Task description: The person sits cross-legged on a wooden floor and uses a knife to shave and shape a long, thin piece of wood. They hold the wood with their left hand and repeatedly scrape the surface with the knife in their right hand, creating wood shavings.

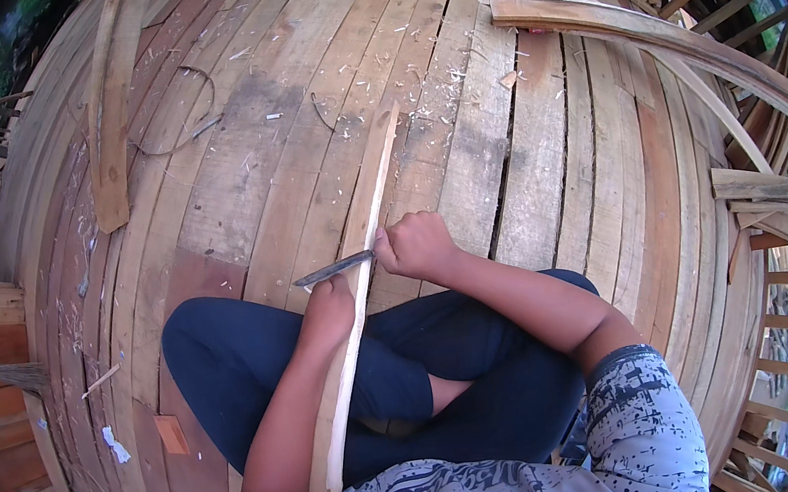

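A long pale wooden strip [369, 194] runs from against my body, between my crossed legs, out over the floor. Across its upper face lies a dark, narrow knife blade [333, 270], angled slightly down toward the left. My right hand [419, 245] is closed in a fist at the blade's right end, just right of the strip; the handle is hidden inside it. On the strip's left side, just below the blade, my left hand [328, 311] is closed against the wood. Its fingertips are mostly hidden, and its thumb side is close to the blade.
Wood shavings [431, 72] are scattered over the plank floor [236, 182]. A loose board [113, 154] lies at the far left, and long curved planks [644, 29] lie at the right. A thin looped cord [213, 96] and a small wood block [171, 435] are on the left.
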